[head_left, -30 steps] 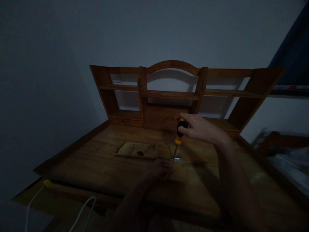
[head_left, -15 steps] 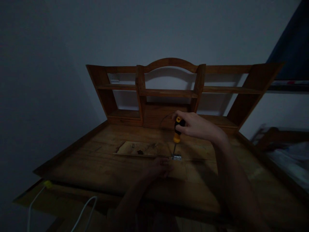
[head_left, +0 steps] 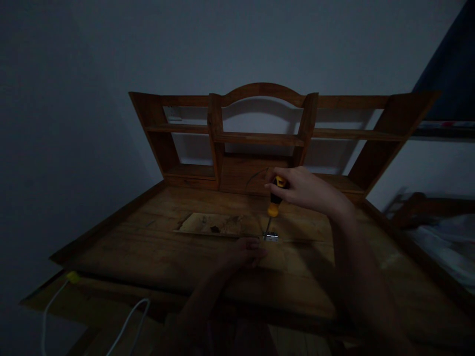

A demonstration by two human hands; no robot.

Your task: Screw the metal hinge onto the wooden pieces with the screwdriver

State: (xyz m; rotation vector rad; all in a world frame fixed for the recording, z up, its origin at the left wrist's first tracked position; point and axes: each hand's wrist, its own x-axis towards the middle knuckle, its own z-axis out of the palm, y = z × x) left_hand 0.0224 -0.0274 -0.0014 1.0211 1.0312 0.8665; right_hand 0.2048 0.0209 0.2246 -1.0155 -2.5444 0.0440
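My right hand point(head_left: 297, 185) grips the handle of a yellow-and-black screwdriver point(head_left: 273, 202), its fingers wrapped around the upper end. The shaft points down, slightly tilted, and its tip meets a small silver metal hinge point(head_left: 271, 237) on the wooden desk top point(head_left: 156, 252). Just left of the hinge, my left hand point(head_left: 243, 252) rests low on the wood with its fingers curled. Whatever those fingers may hold is too dark to make out. A rough, pale, damaged patch point(head_left: 208, 224) lies in the wood beyond my left hand.
A wooden shelf unit point(head_left: 260, 140) stands along the back of the desk against the wall. White cables point(head_left: 128, 324) hang at the front left, near a small yellow object point(head_left: 73, 277). A dark curtain point(head_left: 451, 74) hangs at the upper right.
The whole view has shifted slightly upward. My right hand has turned a little around the screwdriver handle, while the tip stays at the hinge. My left hand remains beside it.
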